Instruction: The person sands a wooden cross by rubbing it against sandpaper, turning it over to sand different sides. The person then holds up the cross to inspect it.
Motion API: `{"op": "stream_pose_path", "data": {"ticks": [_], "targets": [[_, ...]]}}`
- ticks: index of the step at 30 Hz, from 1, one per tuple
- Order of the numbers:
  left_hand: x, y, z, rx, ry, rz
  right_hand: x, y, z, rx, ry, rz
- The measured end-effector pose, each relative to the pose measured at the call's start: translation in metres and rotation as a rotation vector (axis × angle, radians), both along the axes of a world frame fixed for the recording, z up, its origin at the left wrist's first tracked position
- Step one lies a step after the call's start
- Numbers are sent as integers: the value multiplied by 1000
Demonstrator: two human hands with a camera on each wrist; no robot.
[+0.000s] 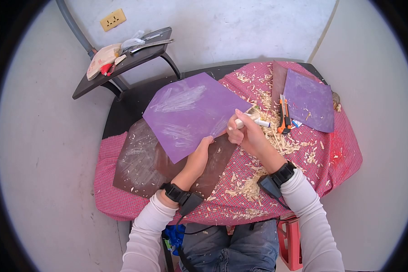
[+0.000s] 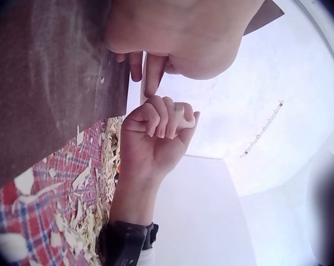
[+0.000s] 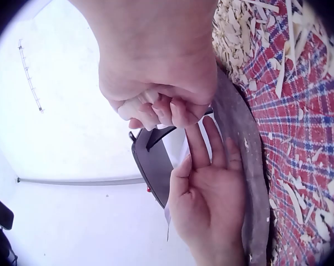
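Note:
My left hand (image 1: 197,159) holds a purple sheet of sandpaper (image 1: 192,106) by its near edge, thumb on top and fingers underneath. White dust streaks mark the sheet's face, which is tilted up over the table. Just right of it, my right hand (image 1: 250,133) is curled round a small pale piece of wood (image 3: 138,105), mostly hidden by the fingers. A white marker-like stick (image 1: 262,123) with a dark end shows right beside those fingers. In the left wrist view, the right hand's curled fingers (image 2: 166,117) sit close to the left fingertips.
Brown dusty sheets (image 1: 138,154) lie under the purple one. Wood shavings (image 1: 254,186) cover the checked cloth (image 1: 335,167). An orange-black utility knife (image 1: 284,114) and another purple sheet (image 1: 310,102) lie at right. A raised black shelf (image 1: 136,58) at back left carries a bag and tools.

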State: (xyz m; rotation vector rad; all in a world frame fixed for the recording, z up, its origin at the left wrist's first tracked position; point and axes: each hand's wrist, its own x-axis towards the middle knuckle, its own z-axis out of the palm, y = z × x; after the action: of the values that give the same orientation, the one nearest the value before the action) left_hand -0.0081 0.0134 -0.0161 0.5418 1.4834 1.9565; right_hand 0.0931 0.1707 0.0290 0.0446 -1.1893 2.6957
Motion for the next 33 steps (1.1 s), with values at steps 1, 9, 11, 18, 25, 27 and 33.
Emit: {"op": "stream_pose_path", "data": {"ticks": [1, 9, 11, 18, 25, 27, 33], "targets": [[0, 0, 0, 2, -4, -1, 1, 0, 2, -5, 12, 15], [-1, 1, -4, -19, -24, -17, 2, 1, 0, -81, 79, 68], [1, 1, -2, -7, -37, -8, 6, -4, 9, -36, 40, 23], [1, 1, -1, -9, -49, -15, 4, -4, 7, 40, 40, -4], [9, 0, 15, 17, -90, 1, 5, -5, 11, 112, 12, -90], [9, 0, 16, 44, -80, -1, 4, -6, 12, 112, 14, -103], [6, 1, 9, 78, -87, -41, 6, 0, 12, -34, 64, 42]]}}
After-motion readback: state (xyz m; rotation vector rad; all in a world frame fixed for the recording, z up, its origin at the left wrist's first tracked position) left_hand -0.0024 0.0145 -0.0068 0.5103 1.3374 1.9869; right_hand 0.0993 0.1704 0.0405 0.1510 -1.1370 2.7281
